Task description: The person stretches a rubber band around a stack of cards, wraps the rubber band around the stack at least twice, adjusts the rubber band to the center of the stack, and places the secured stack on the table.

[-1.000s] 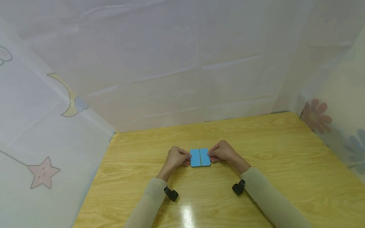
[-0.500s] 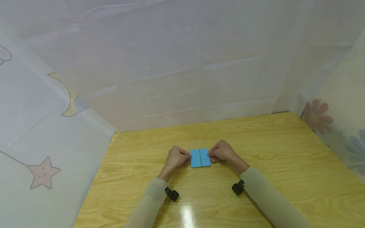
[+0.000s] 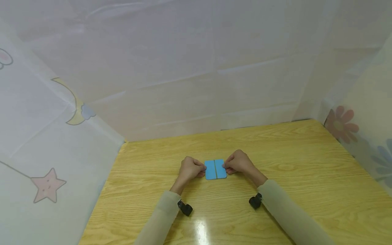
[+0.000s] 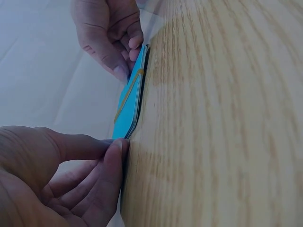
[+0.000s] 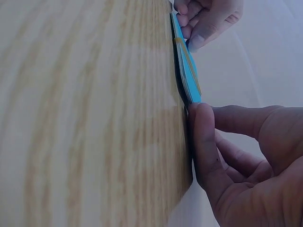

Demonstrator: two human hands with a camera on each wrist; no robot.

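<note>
A small stack of blue cards with rounded corners lies at or just above the wooden table, its layered edge visible in the left wrist view. Around its middle runs a yellowish rubber band. My left hand pinches the stack's left edge between thumb and fingers. At the opposite edge my right hand holds it the same way, thumb on top. In the right wrist view, thumb and forefinger of the right hand meet at the near end of the stack.
The wooden table spreads out on all sides of the hands. A pale cloth wall rises behind it, with printed side walls left and right. Black wrist cameras sit at the sleeve cuffs.
Hands and card stack stay almost in place, both hands keeping their hold. Only a very slight shift of the view shows.
</note>
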